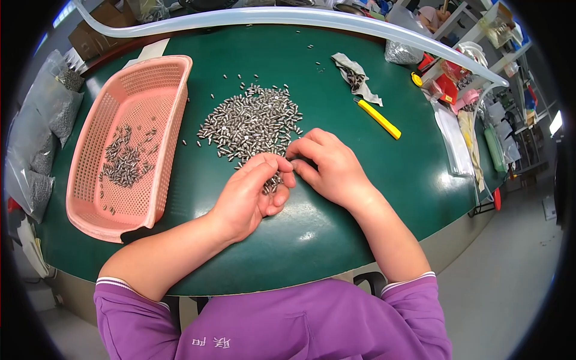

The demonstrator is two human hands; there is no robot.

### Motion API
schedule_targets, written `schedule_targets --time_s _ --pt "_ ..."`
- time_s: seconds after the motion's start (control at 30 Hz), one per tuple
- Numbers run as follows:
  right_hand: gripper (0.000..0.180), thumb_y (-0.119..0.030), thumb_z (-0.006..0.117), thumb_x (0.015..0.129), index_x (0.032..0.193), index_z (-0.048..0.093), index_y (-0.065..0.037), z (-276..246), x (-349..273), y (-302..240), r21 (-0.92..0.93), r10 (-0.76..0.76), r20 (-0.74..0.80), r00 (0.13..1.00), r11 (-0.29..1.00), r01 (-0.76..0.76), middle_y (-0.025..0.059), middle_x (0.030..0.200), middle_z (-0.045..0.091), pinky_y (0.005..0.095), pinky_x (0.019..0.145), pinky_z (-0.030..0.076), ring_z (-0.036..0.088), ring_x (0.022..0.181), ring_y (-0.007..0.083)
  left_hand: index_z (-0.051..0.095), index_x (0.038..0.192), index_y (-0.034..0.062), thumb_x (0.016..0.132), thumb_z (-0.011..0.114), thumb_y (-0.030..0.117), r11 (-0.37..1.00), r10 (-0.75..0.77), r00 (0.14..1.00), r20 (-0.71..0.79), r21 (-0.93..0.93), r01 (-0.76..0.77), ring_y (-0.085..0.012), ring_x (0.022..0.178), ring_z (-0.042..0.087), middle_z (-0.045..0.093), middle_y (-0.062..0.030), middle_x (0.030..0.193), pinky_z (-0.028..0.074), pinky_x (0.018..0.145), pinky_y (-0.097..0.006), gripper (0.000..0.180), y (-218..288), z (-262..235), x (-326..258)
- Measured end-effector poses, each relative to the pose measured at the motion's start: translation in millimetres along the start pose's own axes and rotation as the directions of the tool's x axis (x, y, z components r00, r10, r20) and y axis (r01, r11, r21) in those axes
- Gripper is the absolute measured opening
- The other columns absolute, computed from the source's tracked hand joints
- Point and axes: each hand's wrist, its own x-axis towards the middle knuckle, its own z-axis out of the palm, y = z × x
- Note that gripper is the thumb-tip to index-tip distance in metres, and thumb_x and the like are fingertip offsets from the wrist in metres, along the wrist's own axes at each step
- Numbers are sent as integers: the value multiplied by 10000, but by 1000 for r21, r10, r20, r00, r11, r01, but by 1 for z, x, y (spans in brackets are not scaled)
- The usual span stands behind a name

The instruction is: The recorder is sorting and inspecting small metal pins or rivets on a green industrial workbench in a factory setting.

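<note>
A heap of small silvery metal pins (252,120) lies on the green table (312,234). My left hand (249,195) rests at the heap's near edge, fingers curled around a small cluster of pins (273,183). My right hand (327,165) is beside it, fingertips pinched at the same spot, touching the left fingers. Whether a pin is between the right fingertips is hidden. A pink perforated plastic basket (171,129) stands to the left with several pins (123,162) on its bottom.
A yellow utility knife (379,119) and a torn grey bag of pins (355,78) lie at the right back. Clear bags of pins (45,129) sit beyond the table's left edge. A translucent hose (288,18) curves along the far edge. Cluttered shelves stand at right.
</note>
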Motion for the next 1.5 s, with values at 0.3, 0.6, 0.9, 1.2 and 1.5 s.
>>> schedule_targets --time_s 0.3,0.6,0.9,1.2,1.5 --pt "109 -115 640 773 852 580 -71 0 -1 2 148 115 30 993 982 -118 54 862 544 330 699 474 568 826 223 479 979 63 943 458 198 1000 -7 1000 15 14 6 -84 588 431 525 -50 832 300 446 -196 141 0 0 2" --pt "84 -63 658 789 868 635 -44 -8 0 -7 504 -16 -12 1000 864 20 42 854 579 270 664 474 571 779 155 452 1004 56 945 478 178 997 -26 999 27 72 24 -58 555 404 520 -48 838 295 432 -186 137 -2 1 1" --pt "112 -97 655 763 875 647 -103 6 1 11 215 120 -43 992 971 -109 49 836 566 324 699 479 573 815 217 473 984 65 965 424 209 999 -27 999 47 31 26 -86 565 402 511 -57 836 288 442 -197 153 -1 -1 2" --pt "109 -108 658 759 858 616 -87 5 1 5 58 93 -18 995 994 -92 57 843 555 343 713 479 570 851 236 485 1004 60 950 402 200 1000 -26 998 59 19 25 -107 578 412 515 -73 855 295 459 -210 171 0 -1 1" --pt "94 -56 639 795 887 617 -56 -8 1 -9 448 -44 -53 998 892 63 57 877 547 282 681 474 565 815 181 475 1009 55 947 438 195 999 -8 999 37 42 6 -89 580 415 516 -63 856 306 459 -202 157 -3 -1 2"
